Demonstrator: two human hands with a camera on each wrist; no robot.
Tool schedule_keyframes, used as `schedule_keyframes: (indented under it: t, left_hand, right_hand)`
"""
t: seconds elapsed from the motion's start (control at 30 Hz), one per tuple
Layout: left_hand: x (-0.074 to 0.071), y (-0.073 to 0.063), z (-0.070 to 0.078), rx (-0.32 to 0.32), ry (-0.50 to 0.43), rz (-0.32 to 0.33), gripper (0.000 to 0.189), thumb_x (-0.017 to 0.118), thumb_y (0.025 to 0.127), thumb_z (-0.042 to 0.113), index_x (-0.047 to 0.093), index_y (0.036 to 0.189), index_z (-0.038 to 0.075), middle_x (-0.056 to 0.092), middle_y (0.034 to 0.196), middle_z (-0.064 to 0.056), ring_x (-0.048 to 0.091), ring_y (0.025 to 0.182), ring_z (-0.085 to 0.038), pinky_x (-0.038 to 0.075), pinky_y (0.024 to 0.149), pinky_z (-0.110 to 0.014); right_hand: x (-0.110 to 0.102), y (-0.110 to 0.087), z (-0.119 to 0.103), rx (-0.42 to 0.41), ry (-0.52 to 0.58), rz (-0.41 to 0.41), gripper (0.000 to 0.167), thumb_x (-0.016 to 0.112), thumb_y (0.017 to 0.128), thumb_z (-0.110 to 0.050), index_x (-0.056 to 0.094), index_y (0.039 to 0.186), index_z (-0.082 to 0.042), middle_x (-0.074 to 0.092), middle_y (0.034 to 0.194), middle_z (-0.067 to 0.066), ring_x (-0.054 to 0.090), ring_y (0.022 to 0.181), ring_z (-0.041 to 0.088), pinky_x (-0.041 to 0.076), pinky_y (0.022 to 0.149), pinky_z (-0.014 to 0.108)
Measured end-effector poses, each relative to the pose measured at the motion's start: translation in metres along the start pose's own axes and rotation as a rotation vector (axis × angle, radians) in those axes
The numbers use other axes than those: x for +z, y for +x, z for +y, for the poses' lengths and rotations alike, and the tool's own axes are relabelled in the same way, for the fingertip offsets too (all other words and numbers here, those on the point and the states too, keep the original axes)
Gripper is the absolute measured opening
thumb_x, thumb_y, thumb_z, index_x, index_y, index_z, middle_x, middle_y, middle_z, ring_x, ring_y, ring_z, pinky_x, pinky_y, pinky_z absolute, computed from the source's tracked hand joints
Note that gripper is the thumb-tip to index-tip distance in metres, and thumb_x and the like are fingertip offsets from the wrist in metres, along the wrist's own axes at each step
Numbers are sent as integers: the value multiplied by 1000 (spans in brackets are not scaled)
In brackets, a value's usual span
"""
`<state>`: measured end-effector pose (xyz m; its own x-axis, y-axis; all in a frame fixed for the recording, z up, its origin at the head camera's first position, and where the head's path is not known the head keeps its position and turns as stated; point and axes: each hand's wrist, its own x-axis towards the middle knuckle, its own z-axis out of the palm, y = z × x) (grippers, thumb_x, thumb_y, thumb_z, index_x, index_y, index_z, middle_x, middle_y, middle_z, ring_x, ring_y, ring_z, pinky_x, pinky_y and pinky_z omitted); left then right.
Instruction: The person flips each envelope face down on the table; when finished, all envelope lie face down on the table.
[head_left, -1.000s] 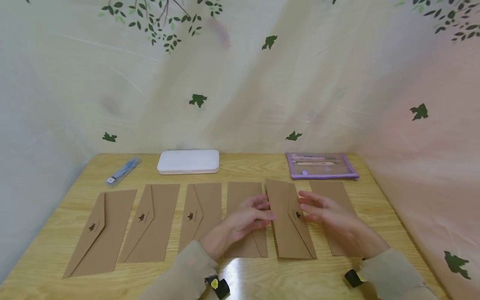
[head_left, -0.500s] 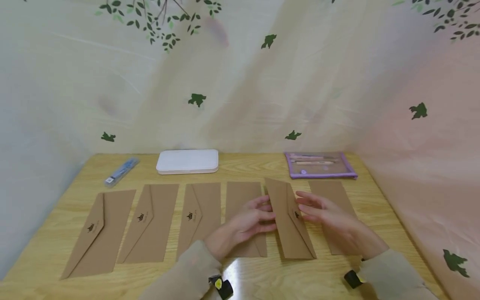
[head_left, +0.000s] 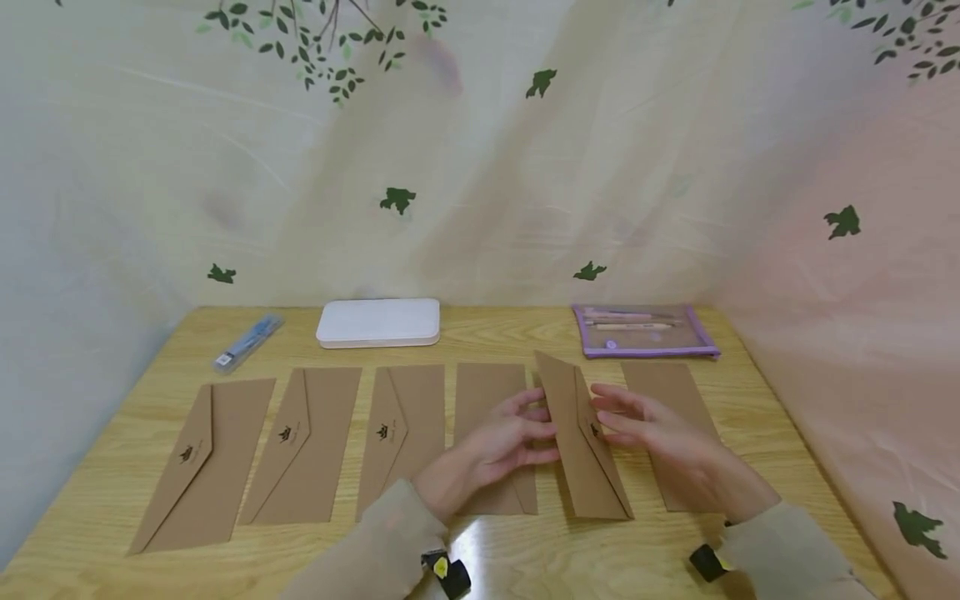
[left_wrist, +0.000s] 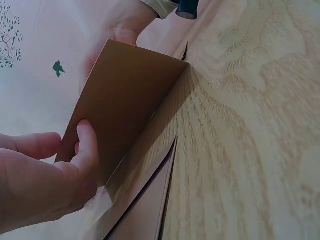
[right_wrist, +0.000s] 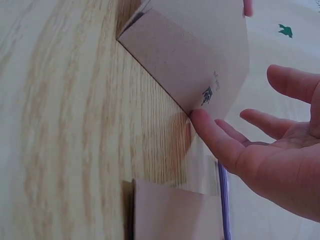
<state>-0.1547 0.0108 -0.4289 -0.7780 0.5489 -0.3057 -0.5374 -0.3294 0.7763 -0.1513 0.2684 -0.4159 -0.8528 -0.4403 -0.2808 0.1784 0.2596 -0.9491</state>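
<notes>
A brown kraft-paper envelope [head_left: 581,450] with a small black crown print on its flap stands tilted on its right long edge, its left edge raised off the table. My left hand [head_left: 491,450] pinches the raised edge, thumb at the rim and fingers against the underside, as the left wrist view shows from below. On the flap side is my right hand [head_left: 667,437], palm turned toward the envelope and fingers extended. Seen from the right wrist, one fingertip [right_wrist: 202,120] touches the envelope near its lower edge by the crown; the thumb stays apart from it.
Several similar envelopes lie flat in a row, including one left [head_left: 401,433] and one right [head_left: 667,392] of the tilted one. Behind them are a blue slim packet [head_left: 247,343], a white case [head_left: 378,323] and a purple-edged clear pouch [head_left: 645,333] with pens.
The envelope has tipped up more steeply, its left edge rising as my left hand shifted slightly right. My right hand has barely moved.
</notes>
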Motion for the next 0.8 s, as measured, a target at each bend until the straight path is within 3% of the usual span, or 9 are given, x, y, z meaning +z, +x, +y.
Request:
schedule_keyframes:
  t: [0.2, 0.4, 0.63, 0.8]
  left_hand:
    - [3, 0, 2, 3, -5, -7, 72, 56, 94, -10, 24, 158, 1, 38, 152, -28, 51, 130, -42, 48, 103, -56]
    - [5, 0, 6, 9, 8, -27, 68, 57, 96, -7, 27, 157, 2, 45, 149, -23, 54, 126, -38, 50, 101, -53]
    - [5, 0, 10, 16, 76, -34, 58, 60, 96, -2, 41, 151, 5, 50, 142, -18, 60, 108, -25, 49, 103, -51]
    - [6, 0, 12, 27, 109, -38, 58, 60, 96, -1, 42, 151, 4, 51, 142, -17, 60, 111, -25, 46, 106, -53]
  right_hand:
    - [0, 0, -2, 1, -18, -21, 70, 56, 105, -25, 21, 158, 4, 27, 159, 31, 34, 142, 47, 47, 106, 46]
    - [6, 1, -8, 23, -11, -50, 70, 57, 105, -28, 23, 159, 1, 28, 160, 27, 38, 141, 42, 45, 108, 48]
    - [14, 2, -17, -10, 56, -120, 69, 54, 107, -23, 18, 157, 8, 22, 161, 31, 25, 146, 47, 45, 107, 54]
    - [17, 1, -20, -9, 87, -144, 68, 51, 108, -21, 16, 158, 8, 18, 162, 31, 16, 148, 49, 50, 101, 55]
